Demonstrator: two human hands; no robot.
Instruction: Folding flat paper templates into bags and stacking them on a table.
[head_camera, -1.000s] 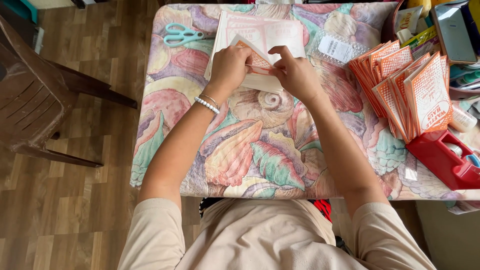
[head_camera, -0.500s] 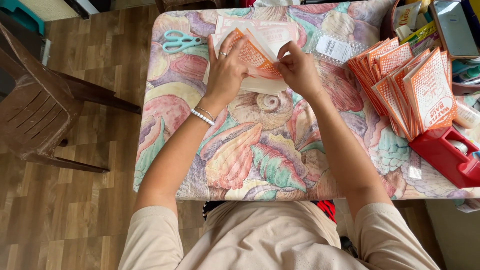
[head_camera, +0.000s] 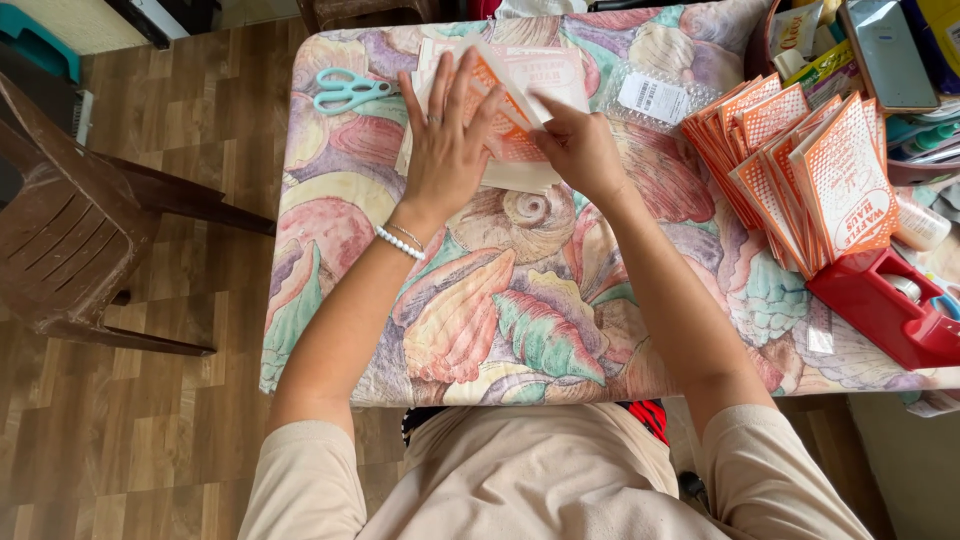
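My left hand (head_camera: 447, 140) lies flat, fingers spread, pressing an orange-and-white paper bag (head_camera: 512, 122) onto a pile of white flat paper sheets (head_camera: 550, 72) at the far middle of the table. My right hand (head_camera: 580, 150) presses on the bag's right side, its index finger pointing along a fold. A bead bracelet sits on my left wrist. The bag is partly hidden under both hands.
Teal scissors (head_camera: 345, 92) lie left of the pile. A fanned stack of finished orange bags (head_camera: 800, 170) leans at the right, beside a red tape dispenser (head_camera: 885, 305). A clear plastic wrapper (head_camera: 655, 95) lies behind. A brown plastic chair (head_camera: 70, 220) stands left of the shell-patterned tablecloth (head_camera: 500, 320).
The orange bag was turned over from its white side and laid down; my left hand has flattened on it, and my right hand slid onto its right edge.
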